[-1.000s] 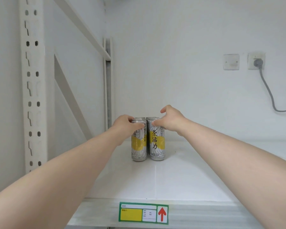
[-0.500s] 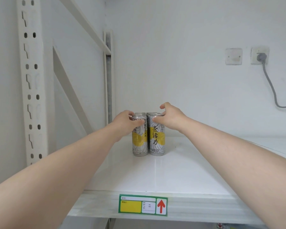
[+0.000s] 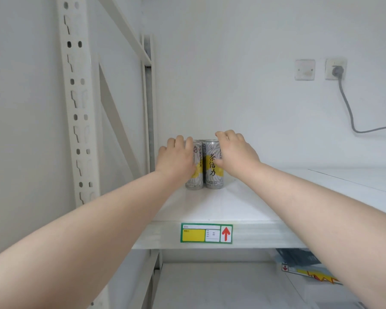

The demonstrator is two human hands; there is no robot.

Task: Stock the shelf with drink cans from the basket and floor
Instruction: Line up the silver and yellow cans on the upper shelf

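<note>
Two slim silver-and-yellow drink cans stand upright side by side at the back left of the white shelf (image 3: 243,204). My left hand (image 3: 176,159) wraps the left can (image 3: 197,175) from its left side. My right hand (image 3: 236,155) covers the top and right side of the right can (image 3: 212,168), thumb on its front. The rims of more cans just show behind these two. No basket or floor is visible.
A perforated white upright (image 3: 76,108) and diagonal braces stand to the left. A green-and-yellow price label (image 3: 206,233) is on the shelf's front edge. A wall socket with a grey cable (image 3: 335,69) is at the right. The lower shelf (image 3: 210,284) holds flat packaging (image 3: 310,268).
Both hands have slid from the cans' tops down around their sides. The camera has tilted, so the lower shelf now shows.
</note>
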